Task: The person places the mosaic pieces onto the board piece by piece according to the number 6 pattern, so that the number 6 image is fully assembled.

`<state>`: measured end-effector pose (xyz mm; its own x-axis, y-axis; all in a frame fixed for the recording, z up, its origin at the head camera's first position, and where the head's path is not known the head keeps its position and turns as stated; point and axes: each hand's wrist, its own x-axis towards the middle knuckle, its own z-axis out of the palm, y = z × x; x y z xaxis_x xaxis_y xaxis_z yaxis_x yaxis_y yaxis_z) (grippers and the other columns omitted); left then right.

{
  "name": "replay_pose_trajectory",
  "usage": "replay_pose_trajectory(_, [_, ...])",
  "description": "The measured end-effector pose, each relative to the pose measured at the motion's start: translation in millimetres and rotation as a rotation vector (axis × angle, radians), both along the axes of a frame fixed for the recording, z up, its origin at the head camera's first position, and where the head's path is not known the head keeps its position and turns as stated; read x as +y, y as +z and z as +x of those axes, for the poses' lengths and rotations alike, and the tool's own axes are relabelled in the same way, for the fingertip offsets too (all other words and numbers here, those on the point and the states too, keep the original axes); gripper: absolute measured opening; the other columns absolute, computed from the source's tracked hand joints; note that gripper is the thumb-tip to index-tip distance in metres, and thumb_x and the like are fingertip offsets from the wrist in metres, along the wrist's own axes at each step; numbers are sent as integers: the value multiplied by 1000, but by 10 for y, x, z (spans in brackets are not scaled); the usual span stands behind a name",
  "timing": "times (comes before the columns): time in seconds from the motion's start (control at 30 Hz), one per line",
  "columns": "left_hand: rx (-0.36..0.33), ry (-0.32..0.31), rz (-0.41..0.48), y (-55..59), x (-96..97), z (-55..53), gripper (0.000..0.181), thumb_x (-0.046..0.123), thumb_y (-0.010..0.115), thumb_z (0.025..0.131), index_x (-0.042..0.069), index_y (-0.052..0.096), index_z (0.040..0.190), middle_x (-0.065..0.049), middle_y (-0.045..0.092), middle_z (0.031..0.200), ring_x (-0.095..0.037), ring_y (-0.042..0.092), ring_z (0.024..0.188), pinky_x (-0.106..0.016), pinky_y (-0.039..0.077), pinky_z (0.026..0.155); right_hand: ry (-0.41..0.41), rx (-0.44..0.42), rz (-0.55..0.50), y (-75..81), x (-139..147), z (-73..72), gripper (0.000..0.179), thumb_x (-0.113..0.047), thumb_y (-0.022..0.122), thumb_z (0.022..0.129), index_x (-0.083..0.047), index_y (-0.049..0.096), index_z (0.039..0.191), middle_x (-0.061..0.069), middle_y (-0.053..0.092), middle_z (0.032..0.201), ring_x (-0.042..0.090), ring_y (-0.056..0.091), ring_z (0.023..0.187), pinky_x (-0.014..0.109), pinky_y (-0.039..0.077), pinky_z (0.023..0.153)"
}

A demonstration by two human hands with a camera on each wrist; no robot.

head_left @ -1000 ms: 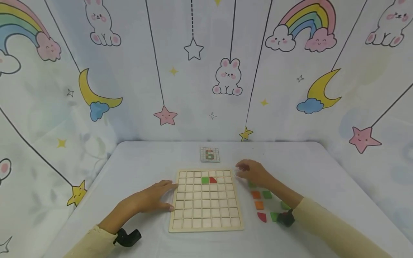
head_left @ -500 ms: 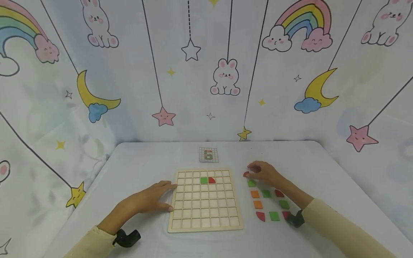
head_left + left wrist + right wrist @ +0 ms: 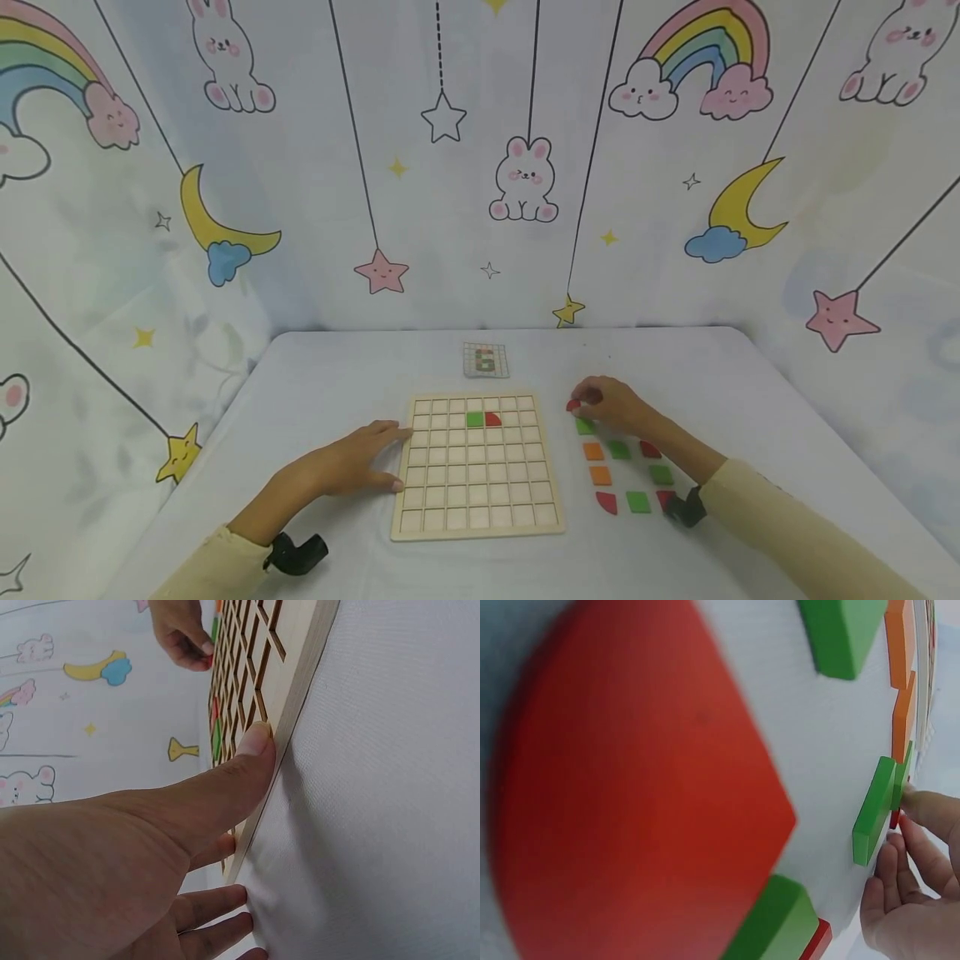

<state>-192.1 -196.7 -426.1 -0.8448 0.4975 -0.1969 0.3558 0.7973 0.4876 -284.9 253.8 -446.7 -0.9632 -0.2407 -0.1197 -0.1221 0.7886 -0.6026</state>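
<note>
Two hands reach over a white surface point(image 3: 337, 375) in the head view. The left hand point(image 3: 352, 458) is relaxed and grasps nothing; its forefinger and thumb touch the left edge of a gridded wooden board point(image 3: 480, 533). The board lies near the middle of the surface, well apart from its far edge. A green square point(image 3: 476, 419) and a red quarter-round point(image 3: 492, 419) sit side by side in the board's second row from the far side. The right hand point(image 3: 611, 404) pinches a red piece point(image 3: 573, 406) between thumb and forefinger, near the board's far right corner. Between the board and the surface's right edge lie green tiles point(image 3: 638, 502), two orange tiles point(image 3: 600, 476) and red tiles point(image 3: 606, 503). A small printed card point(image 3: 485, 360) lies near the surface's far edge.

In the left wrist view, the left thumb rests on the board's rim and the forefinger meets its edge, with the other fingers beside it.

In the right wrist view, a blurred red tile looms close to the camera. Beyond it, thumb and forefinger hold the small red piece just beside a green tile; whether that piece touches the surface cannot be told.
</note>
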Motion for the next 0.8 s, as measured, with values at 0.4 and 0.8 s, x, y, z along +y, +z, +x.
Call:
replay_pose_trajectory(0.4, [2,-9,1,-2,-6,-10,83,40,81,94,5,44,159,-28,37,163,-49,36,152,-66,35,120,24,61,44,35,-35,30,16,-16,71,99,-10,72,114,5,70,112,26,60,108,50,54,104])
replay_pose_trajectory(0.8, [5,-11,2,-24,-12,-17,83,41,81,93,5,45,158,-28,38,163,-48,37,151,-65,36,120,59,132,25,51,-78,19,18,-14,72,99,-7,72,116,6,71,110,24,61,104,48,56,100])
